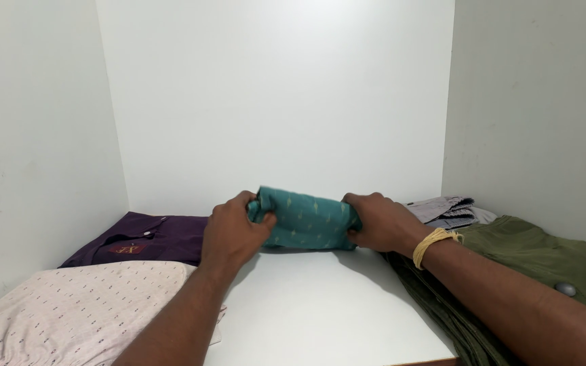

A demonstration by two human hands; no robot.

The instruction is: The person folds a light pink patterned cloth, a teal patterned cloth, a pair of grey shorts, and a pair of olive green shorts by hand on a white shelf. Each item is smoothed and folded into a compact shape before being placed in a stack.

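While both hands gripped it, the folded teal cloth [306, 218] sat at the back of the white shelf [313, 298], close to the rear wall [272, 95]. It was a small, thick bundle of blue-green fabric with a scatter of pale marks, its folds stacked and its top edge a little uneven. The left hand [233, 230] had its fingers curled round the left end, pinching the layers there; the right hand [382, 222] was closed on the right end in the same way, a yellow band [432, 244] round its wrist.

The bundle looked only loosely held together, so it seemed likely that the folds would slip open if either grip loosened before the cloth lay flat on the shelf. Its right end also lay near the neighbouring clothes, and a push that way could have rumpled them.

Just left of the cloth lay a folded purple shirt [150, 238], and nearer the person a pale dotted garment [76, 308]. On the right lay a striped grey piece [445, 210] and olive-green trousers [544, 261].
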